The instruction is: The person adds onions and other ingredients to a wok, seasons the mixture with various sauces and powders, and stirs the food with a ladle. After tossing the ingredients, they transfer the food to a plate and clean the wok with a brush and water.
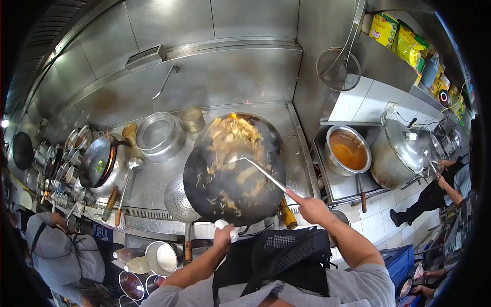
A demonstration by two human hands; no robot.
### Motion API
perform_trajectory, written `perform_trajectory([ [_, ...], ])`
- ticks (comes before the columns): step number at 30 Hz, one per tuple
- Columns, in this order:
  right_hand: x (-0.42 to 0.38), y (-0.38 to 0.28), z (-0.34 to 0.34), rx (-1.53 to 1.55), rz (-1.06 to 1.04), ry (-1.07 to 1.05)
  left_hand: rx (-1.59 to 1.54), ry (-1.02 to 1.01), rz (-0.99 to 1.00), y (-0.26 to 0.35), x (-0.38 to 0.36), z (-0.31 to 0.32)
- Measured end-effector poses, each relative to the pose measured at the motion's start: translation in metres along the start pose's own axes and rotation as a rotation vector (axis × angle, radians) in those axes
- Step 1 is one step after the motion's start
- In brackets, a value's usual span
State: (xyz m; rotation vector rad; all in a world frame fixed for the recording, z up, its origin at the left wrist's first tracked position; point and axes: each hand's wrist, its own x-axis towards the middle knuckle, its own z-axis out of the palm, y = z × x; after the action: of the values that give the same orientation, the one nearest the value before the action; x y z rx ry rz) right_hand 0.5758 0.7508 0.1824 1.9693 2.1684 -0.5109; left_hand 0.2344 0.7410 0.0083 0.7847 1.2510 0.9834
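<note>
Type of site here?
Likely a commercial kitchen: a large wok of food over a flame, steel wall panels around the range, and a large lidded pot near a pot of orange-brown liquid.

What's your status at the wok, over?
Left hand gripping white cloth at wok rim. Right hand on ladle, its bowl in the food. Smoke and small flame at far side.
</note>
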Motion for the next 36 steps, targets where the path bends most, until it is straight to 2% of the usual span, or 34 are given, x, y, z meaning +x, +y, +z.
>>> perform_trajectory([
  [2, -0.031, 0.027, -0.006, 0.249, -0.237, 0.022, -0.136, 0.146, -0.126, 0.07, -0.011, 0.029],
  [4, -0.055, 0.028, -0.043, 0.571, -0.167, -0.253, -0.468, 0.069, -0.148, 0.121, 0.021, 0.053],
  [5, -0.063, 0.022, -0.057, 0.812, 0.053, -0.406, -0.381, 0.039, -0.181, 0.134, 0.055, 0.059],
  [6, -0.058, 0.029, -0.055, 0.83, 0.057, -0.456, -0.292, 0.006, -0.214, 0.125, 0.089, 0.06],
  [8, -0.022, 0.064, -0.003, 0.297, -0.327, -0.029, -0.256, -0.013, -0.188, 0.089, 0.116, 0.057],
  [9, -0.012, 0.062, 0.0, 0.301, -0.319, -0.024, -0.226, -0.031, -0.156, 0.07, 0.131, 0.057],
  [10, 0.006, 0.051, -0.007, 0.125, -0.128, -0.068, -0.324, -0.068, -0.085, 0.03, 0.139, 0.047],
  [11, 0.018, 0.041, -0.013, -0.042, 0.066, -0.111, -0.343, -0.016, -0.031, 0.019, 0.114, 0.047],
  [12, 0.02, 0.032, -0.017, -0.03, 0.073, -0.103, -0.372, -0.07, 0.069, 0.014, 0.081, 0.045],
  [13, 0.016, 0.022, -0.025, -0.054, 0.12, -0.058, -0.329, -0.023, 0.01, -0.012, 0.067, 0.033],
  [14, 0.01, 0.016, -0.033, -0.081, 0.164, -0.015, -0.226, -0.05, -0.044, -0.007, 0.033, 0.024],
  [15, -0.003, 0.012, -0.04, -0.076, 0.168, -0.017, 0.376, -0.029, -0.007, -0.001, 0.015, 0.012],
  [16, -0.018, 0.008, -0.048, -0.025, 0.159, -0.052, 0.656, -0.201, 0.261, -0.054, 0.033, -0.022],
  [18, -0.039, 0.019, -0.052, 0.013, 0.15, -0.096, 0.174, -0.04, 0.092, 0.0, 0.017, 0.004],
  [20, -0.058, 0.045, -0.044, 0.348, -0.224, 0.002, -0.475, 0.03, -0.309, 0.114, 0.019, 0.048],
  [21, -0.051, 0.039, -0.046, 0.343, -0.237, -0.005, -0.381, 0.0, -0.29, 0.128, 0.048, 0.055],
  [22, -0.04, 0.031, -0.05, 0.416, -0.15, -0.153, -0.282, -0.035, -0.269, 0.127, 0.076, 0.058],
  [24, -0.021, 0.025, -0.049, 0.556, 0.045, -0.442, -0.275, -0.004, -0.237, 0.105, 0.112, 0.066],
  [25, 0.016, 0.055, 0.018, 0.209, -0.367, 0.033, -0.273, -0.069, -0.161, 0.076, 0.12, 0.06],
  [26, 0.024, 0.022, -0.001, 0.101, -0.067, -0.169, -0.357, -0.076, -0.104, 0.037, 0.128, 0.053],
  [27, 0.034, 0.008, 0.001, 0.042, -0.019, -0.14, -0.376, -0.013, -0.042, 0.012, 0.114, 0.052],
  [28, 0.042, 0.003, 0.004, -0.01, 0.032, -0.112, -0.362, -0.055, -0.027, -0.003, 0.092, 0.046],
  [30, 0.026, -0.002, -0.008, 0.015, 0.055, -0.1, -0.306, -0.078, -0.075, -0.002, 0.046, 0.038],
  [32, 0.003, 0.0, -0.019, 0.024, 0.066, -0.097, -0.363, 0.064, -0.064, 0.028, 0.031, 0.05],
  [34, -0.029, 0.025, -0.016, 0.248, -0.115, -0.012, -0.525, 0.065, 0.005, 0.047, 0.07, 0.059],
  [36, -0.041, 0.046, -0.012, 0.243, -0.19, -0.01, -0.414, 0.013, -0.178, 0.061, 0.13, 0.058],
])
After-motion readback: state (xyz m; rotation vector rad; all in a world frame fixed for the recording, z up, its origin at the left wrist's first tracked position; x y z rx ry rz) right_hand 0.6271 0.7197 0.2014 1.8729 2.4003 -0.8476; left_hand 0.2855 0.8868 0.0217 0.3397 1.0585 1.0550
